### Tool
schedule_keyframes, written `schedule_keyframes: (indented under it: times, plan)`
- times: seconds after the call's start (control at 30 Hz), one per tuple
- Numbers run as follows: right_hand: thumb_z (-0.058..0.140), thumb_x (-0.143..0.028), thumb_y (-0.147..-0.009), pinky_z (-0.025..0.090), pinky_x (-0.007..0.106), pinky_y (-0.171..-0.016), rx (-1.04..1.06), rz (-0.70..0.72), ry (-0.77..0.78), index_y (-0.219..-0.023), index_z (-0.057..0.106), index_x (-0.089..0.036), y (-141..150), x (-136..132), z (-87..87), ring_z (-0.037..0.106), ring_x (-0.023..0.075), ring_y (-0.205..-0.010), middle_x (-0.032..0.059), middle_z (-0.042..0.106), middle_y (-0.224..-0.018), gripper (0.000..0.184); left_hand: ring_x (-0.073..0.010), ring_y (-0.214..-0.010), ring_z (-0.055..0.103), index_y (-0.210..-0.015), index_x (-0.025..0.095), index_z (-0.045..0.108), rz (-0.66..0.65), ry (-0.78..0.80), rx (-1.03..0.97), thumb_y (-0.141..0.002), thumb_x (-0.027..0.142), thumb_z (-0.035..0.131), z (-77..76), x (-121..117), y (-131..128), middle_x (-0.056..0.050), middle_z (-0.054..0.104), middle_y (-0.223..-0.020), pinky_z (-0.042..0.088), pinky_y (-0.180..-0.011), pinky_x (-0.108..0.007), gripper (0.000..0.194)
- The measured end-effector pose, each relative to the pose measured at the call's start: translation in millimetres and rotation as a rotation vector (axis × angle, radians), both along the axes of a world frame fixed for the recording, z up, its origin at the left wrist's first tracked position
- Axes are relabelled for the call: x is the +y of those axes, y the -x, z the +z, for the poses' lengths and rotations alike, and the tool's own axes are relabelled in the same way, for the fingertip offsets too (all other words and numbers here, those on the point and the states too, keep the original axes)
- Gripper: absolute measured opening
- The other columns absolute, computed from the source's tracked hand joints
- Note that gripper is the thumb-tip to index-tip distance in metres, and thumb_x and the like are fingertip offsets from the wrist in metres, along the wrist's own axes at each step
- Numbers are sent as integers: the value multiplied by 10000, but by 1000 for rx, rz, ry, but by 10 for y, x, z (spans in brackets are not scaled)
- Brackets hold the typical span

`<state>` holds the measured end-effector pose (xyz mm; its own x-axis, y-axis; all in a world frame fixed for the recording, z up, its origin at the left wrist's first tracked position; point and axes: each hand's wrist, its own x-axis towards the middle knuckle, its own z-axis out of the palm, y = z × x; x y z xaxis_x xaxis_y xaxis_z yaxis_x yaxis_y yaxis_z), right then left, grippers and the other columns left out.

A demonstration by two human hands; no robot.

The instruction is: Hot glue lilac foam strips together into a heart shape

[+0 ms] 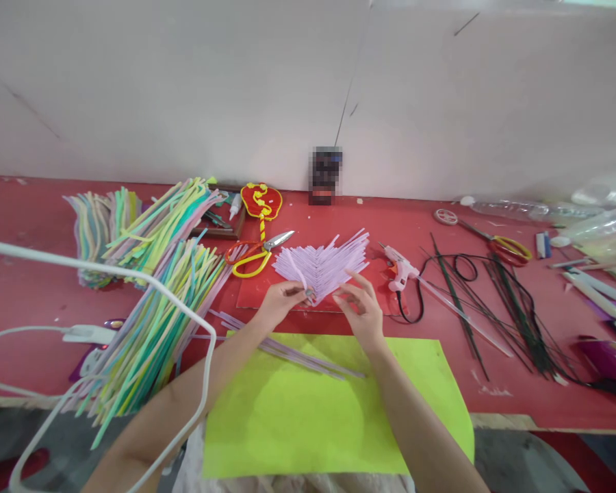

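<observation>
A lilac heart-like or leaf-like piece [319, 263] of pipe cleaners set in a V pattern lies on a red board [254, 294]. My left hand [286, 298] is at its lower left, with thumb and fingertips pinched on a lilac pipe cleaner [300, 275] near the bottom point. By the lower right edge is my right hand [362, 311], its fingers apart and curved. I cannot tell whether its fingertips touch the piece. Loose lilac pipe cleaners [308, 359] lie below, partly over a lime-green sheet [339, 411] at the table's front.
Bundles of coloured pipe cleaners [169, 329] cover the left side, behind a white cable [133, 277]. Yellow-handled scissors [259, 258] lie behind my left hand. A pink glue gun [403, 269], dark green wires [518, 315] and more scissors [508, 248] are on the right.
</observation>
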<state>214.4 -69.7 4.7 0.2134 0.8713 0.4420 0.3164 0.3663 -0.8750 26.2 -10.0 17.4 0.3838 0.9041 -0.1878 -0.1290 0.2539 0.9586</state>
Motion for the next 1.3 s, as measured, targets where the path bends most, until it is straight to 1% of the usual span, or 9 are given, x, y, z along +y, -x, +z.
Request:
schedule_keyframes:
  times: [0.07, 0.17, 0.23, 0.33, 0.43, 0.5, 0.67, 0.93, 1.3]
  plan:
    - [658, -347, -825, 539, 280, -610, 83, -132, -11, -936, 643, -224, -32, 29, 58, 620, 130, -756, 109, 559, -1215, 166, -130, -607, 629, -759, 133, 696, 78, -13, -21, -547, 467, 824, 86, 62, -29, -18, 704, -681, 553, -695, -301, 416]
    - [623, -461, -829, 468, 230, -480, 244, -227, 84, -867, 610, -206, -31, 142, 174, 538, 95, -563, 39, 629, -855, 258, -126, -605, 629, -794, 133, 706, 159, -29, -117, -551, 499, 817, 199, 149, -171, -40, 716, -728, 550, -678, -297, 453]
    - [533, -554, -856, 434, 222, -442, 391, -112, 211, -855, 614, -194, 14, 241, 225, 502, 90, -498, 3, 593, -688, 369, -114, -586, 619, -811, 144, 716, 173, -24, -199, -535, 507, 825, 210, 188, -305, -37, 714, -729, 540, -655, -280, 468]
    - [450, -679, -830, 391, 229, -393, 534, 53, 334, -844, 612, -188, 120, 351, 206, 495, 105, -465, -9, 567, -608, 518, -99, -551, 592, -755, 158, 717, 257, 12, -272, -483, 493, 849, 116, 209, -471, -3, 687, -655, 513, -610, -252, 451]
    - [516, -679, -792, 284, 221, -344, 409, 70, 410, -717, 557, -205, 200, 366, 117, 402, 83, -373, -52, 492, -491, 481, -85, -526, 574, -735, 164, 716, 273, 28, -272, -478, 462, 857, -6, 205, -533, 24, 663, -606, 486, -583, -227, 418]
    - [526, -640, -813, 267, 223, -366, 291, 86, 416, -647, 510, -213, 216, 344, 77, 359, 73, -357, -71, 437, -438, 458, -86, -502, 563, -738, 156, 719, 245, 42, -267, -478, 436, 862, -49, 207, -529, 28, 648, -572, 474, -559, -227, 408]
    - [501, -584, -858, 312, 224, -455, 174, 24, 374, -569, 445, -215, 188, 314, 84, 389, 78, -437, -62, 431, -462, 472, -71, -492, 545, -708, 146, 707, 234, 66, -286, -488, 417, 865, -44, 242, -498, 30, 640, -573, 448, -535, -205, 383]
    - [469, -564, -878, 328, 226, -494, 126, 21, 398, -614, 437, -222, 242, 276, 78, 410, 91, -468, -63, 450, -488, 433, -54, -528, 543, -615, 148, 623, 237, 124, -426, -499, 450, 868, -12, 265, -468, 44, 598, -569, 445, -562, -182, 406]
    - [442, -540, -893, 351, 227, -527, 50, -3, 405, -620, 433, -227, 242, 282, 62, 441, 102, -477, -59, 463, -491, 416, -33, -490, 524, -651, 150, 607, 283, 228, -503, -560, 371, 866, -33, 294, -478, 51, 613, -604, 407, -487, -150, 352]
